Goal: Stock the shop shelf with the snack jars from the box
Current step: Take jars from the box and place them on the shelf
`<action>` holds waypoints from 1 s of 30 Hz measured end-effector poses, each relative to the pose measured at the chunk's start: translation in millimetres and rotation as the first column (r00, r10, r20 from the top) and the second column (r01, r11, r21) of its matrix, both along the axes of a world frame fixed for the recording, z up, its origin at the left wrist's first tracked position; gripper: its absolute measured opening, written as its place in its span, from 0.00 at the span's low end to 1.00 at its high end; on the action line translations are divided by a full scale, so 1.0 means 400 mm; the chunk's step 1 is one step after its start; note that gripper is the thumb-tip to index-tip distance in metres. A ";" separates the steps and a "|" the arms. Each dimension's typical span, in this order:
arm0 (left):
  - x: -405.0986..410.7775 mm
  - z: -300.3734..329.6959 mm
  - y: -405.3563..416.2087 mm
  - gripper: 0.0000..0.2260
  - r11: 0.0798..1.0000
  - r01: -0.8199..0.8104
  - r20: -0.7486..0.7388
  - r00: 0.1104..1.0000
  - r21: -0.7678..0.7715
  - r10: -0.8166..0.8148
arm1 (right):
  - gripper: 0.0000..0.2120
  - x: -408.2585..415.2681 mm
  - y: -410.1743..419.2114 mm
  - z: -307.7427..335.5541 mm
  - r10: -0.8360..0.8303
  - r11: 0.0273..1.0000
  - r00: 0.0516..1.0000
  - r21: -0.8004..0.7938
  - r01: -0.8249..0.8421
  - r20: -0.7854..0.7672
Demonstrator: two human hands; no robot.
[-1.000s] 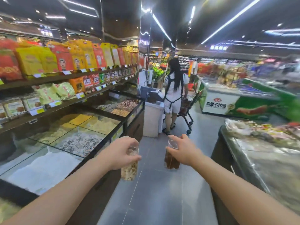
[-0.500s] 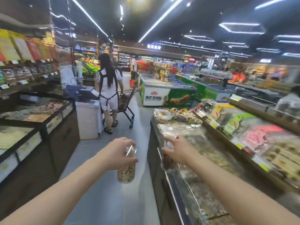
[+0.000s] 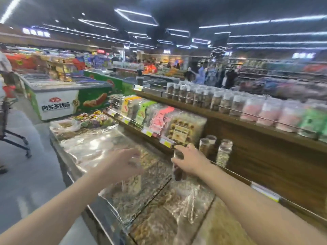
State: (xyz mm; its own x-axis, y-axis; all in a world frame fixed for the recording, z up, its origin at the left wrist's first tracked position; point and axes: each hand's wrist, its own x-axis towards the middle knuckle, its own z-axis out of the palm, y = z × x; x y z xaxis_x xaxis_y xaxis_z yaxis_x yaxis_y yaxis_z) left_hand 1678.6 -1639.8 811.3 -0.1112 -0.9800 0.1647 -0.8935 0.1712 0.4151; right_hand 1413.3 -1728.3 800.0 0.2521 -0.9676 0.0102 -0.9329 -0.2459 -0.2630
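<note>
My left hand (image 3: 123, 163) grips a clear snack jar of pale pieces (image 3: 131, 183) by its top, blurred, above the covered bulk bins. My right hand (image 3: 190, 160) holds a clear jar of dark snacks (image 3: 177, 169) upright, close to the front rail of the lower wooden shelf (image 3: 235, 174). On that shelf stand three similar jars (image 3: 223, 152) just right of my right hand. The box is out of view.
Plastic-covered bulk snack bins (image 3: 109, 147) lie under my hands. An upper shelf (image 3: 230, 117) carries a long row of jars behind a rail. Packaged sweets (image 3: 159, 117) fill the middle shelf. Freezer chests (image 3: 70, 98) and a trolley (image 3: 10, 124) stand at the left.
My view has swung right from the aisle to the snack shelves. Both hands carried their jars along, and the right one now hangs near the lower shelf.
</note>
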 end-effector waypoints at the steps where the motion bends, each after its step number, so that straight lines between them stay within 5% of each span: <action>1: -0.044 0.003 -0.033 0.25 0.999 0.044 0.009 0.999 -0.003 -0.044 | 0.32 -0.050 -0.004 0.000 -0.050 0.999 0.999 -0.001 0.050 -0.002; 15: -0.457 0.019 -0.422 0.27 0.860 0.510 0.032 0.859 0.020 -0.510 | 0.32 -0.472 -0.080 -0.011 -0.496 0.866 0.867 0.047 0.497 -0.034; 30: -0.574 0.015 -0.738 0.27 0.742 0.670 0.058 0.741 0.002 -0.669 | 0.30 -0.564 -0.430 -0.100 -0.682 0.726 0.730 0.071 0.684 -0.052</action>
State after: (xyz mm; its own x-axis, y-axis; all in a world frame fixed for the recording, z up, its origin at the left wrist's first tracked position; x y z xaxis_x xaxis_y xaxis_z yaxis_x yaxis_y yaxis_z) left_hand 1449.2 -1934.9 817.5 -0.7466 -0.6468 0.1557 -0.5657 0.7404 0.3632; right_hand 1187.6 -1900.5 759.8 -0.4778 -0.8755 -0.0719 -0.8459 0.4806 -0.2313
